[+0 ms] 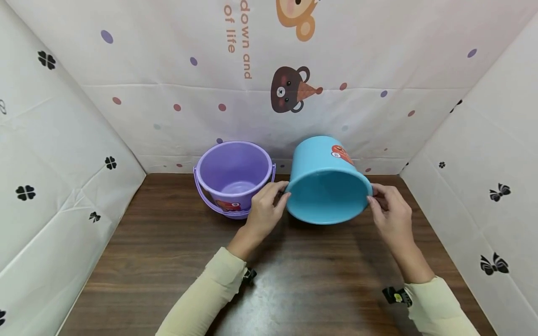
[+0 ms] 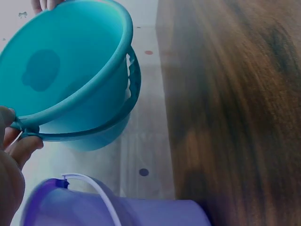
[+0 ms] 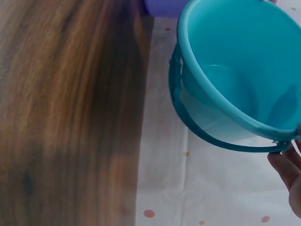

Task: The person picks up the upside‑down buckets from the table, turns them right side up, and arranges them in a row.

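A light blue bucket point(image 1: 322, 158) is tilted with its mouth toward me, held up off the table. My left hand point(image 1: 265, 207) pinches its rim on the left, where the handle joins. On the opposite side my right hand point(image 1: 392, 212) grips the rim at the other handle joint. Both wrist views show the blue handle point(image 2: 101, 129) hanging under the bucket. Just left of the blue bucket, a purple bucket point(image 1: 237, 163) stands upright on the table, its handle lowered at the front. My left hand overlaps its right edge in the head view.
The brown wooden table point(image 1: 176, 280) runs back to a printed backdrop point(image 1: 168, 56) with bears and dots. White patterned side panels point(image 1: 475, 186) close in the left and right of the table.
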Motion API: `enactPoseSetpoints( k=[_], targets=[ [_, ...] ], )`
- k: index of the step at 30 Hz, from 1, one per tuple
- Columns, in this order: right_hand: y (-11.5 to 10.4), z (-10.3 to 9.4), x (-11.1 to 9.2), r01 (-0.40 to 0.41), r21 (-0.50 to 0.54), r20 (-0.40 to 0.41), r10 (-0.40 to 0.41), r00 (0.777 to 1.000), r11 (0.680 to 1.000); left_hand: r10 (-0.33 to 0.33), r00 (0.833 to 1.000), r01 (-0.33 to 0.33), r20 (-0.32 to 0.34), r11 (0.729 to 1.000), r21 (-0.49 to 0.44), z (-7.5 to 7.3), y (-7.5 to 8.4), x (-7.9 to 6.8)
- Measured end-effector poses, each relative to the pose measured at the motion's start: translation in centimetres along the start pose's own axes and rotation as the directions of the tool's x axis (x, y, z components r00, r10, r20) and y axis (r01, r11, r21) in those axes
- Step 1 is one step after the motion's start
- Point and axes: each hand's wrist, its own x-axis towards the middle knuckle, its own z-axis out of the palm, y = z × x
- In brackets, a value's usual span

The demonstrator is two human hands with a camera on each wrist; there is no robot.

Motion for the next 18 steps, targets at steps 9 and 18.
enactPoseSetpoints(
  k=[9, 18],
  targets=[
    [-1.3, -0.6, 1.0, -0.011, -0.066, -0.037, 0.009, 0.999, 0.998, 0.006, 0.999, -0.007, -0.042, 1.000, -0.021, -0.7, 0.9, 1.1],
    [-1.8, -0.8, 1.8, -0.066, -0.121, -0.016, 0.065, 0.998, 0.990, -0.031, 0.999, 0.030, -0.020, 0.998, -0.048, -1.1, 1.5, 2.0]
  ],
)
